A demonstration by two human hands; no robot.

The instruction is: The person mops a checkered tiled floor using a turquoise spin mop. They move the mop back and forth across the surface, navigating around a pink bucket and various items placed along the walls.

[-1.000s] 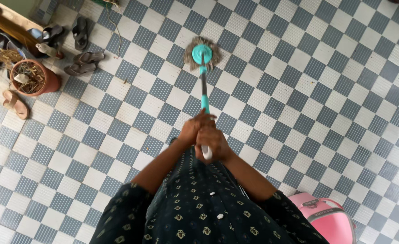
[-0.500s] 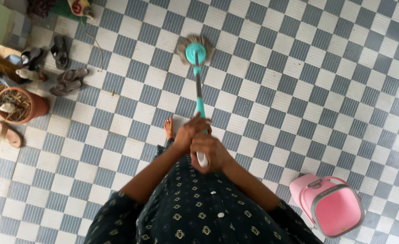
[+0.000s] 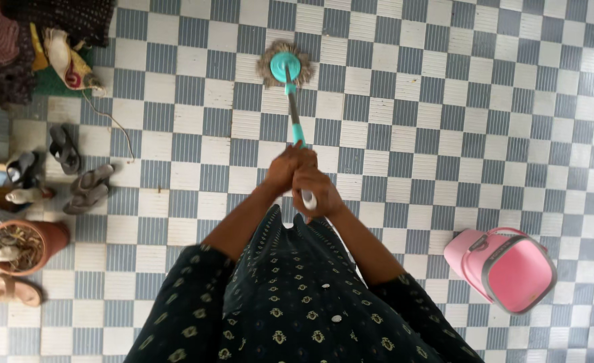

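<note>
Both hands, the left hand [image 3: 285, 168] and right hand [image 3: 315, 193], are wrapping shut around the teal-and-metal mop handle [image 3: 295, 115], hiding its upper grip; only a white tip is peeking out below. The round grey string mop head [image 3: 284, 64] is resting on the blue-and-white checked tile floor [image 3: 445, 121], its strands blurring

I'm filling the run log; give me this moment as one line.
left hand: grips mop handle | right hand: grips handle end | mop head: on checkered floor | pink bucket: right, apart
</note>
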